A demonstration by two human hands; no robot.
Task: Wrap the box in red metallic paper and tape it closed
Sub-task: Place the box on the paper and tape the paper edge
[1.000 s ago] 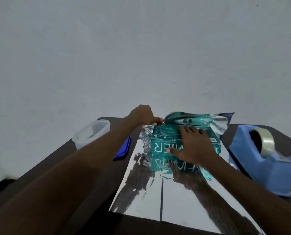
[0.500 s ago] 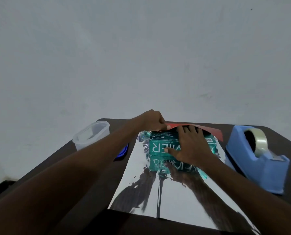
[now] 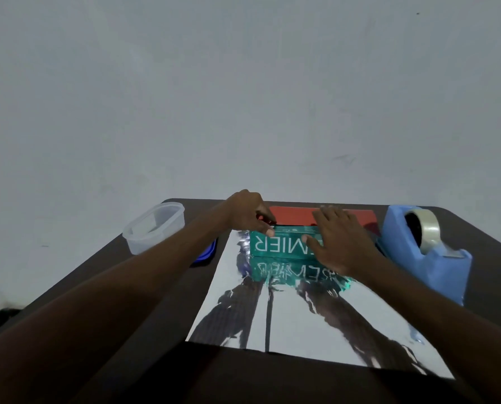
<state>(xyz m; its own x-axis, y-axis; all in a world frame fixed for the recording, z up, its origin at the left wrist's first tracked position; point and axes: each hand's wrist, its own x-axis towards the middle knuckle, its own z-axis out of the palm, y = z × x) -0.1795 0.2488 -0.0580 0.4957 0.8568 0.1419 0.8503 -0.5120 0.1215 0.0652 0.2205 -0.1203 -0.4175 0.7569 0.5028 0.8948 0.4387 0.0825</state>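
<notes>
Paper (image 3: 287,313) mirror-glossy silver, red outside; tub (image 3: 156,225) clear plastic; dispenser (image 3: 427,255) matt blue plastic.

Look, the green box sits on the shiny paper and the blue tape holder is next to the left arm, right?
Not quite. The green box does sit on the shiny paper, but the blue tape holder stands beside the right arm, not the left. The head view shows it on the right side of the table; the clear tub is the thing by the left arm.
</notes>
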